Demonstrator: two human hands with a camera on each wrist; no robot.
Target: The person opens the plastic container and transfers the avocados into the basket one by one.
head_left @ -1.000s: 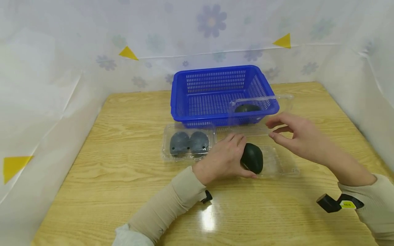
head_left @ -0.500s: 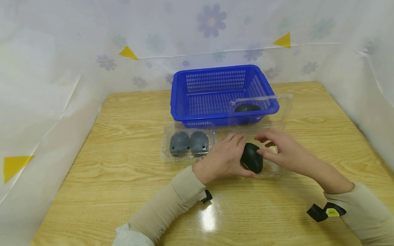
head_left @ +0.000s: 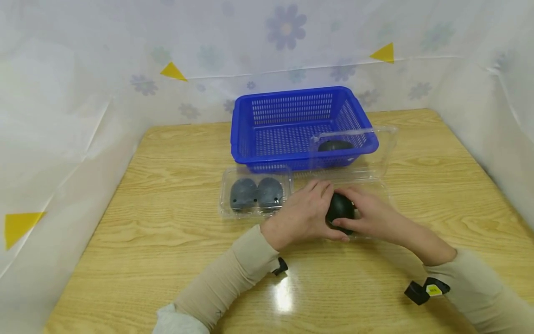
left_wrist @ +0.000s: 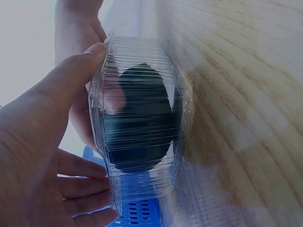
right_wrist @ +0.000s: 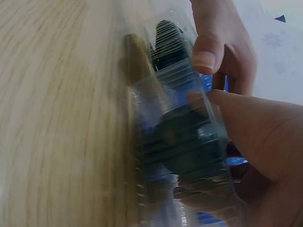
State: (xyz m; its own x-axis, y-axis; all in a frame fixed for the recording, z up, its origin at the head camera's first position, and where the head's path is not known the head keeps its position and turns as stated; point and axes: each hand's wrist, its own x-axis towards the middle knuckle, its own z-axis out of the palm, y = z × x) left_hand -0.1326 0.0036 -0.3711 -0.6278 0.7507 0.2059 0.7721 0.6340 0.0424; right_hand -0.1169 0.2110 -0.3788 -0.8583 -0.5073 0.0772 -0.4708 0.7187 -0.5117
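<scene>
In the head view a dark green avocado (head_left: 340,206) sits in a clear plastic clamshell box (left_wrist: 139,189) whose lid (head_left: 384,155) stands up, leaning over the basket's front rim. My left hand (head_left: 301,211) grips the left end of this box, thumb on the near rim and fingers toward the far rim. From the right, my right hand (head_left: 373,214) reaches into the box and holds the avocado between thumb and fingers. The left wrist view shows the avocado through the ribbed box wall, with some right-hand fingers behind it.
A closed clamshell box (head_left: 225,204) holding two avocados stands just left of the open one. Behind is a blue slotted basket (head_left: 238,134) with another avocado (head_left: 335,146), seen through the raised lid. Patterned white sheeting (head_left: 233,41) surrounds the wooden table (head_left: 167,260).
My right hand has moved left and down from the raised lid's side onto the avocado and taken hold of it. My left hand stays in place.
</scene>
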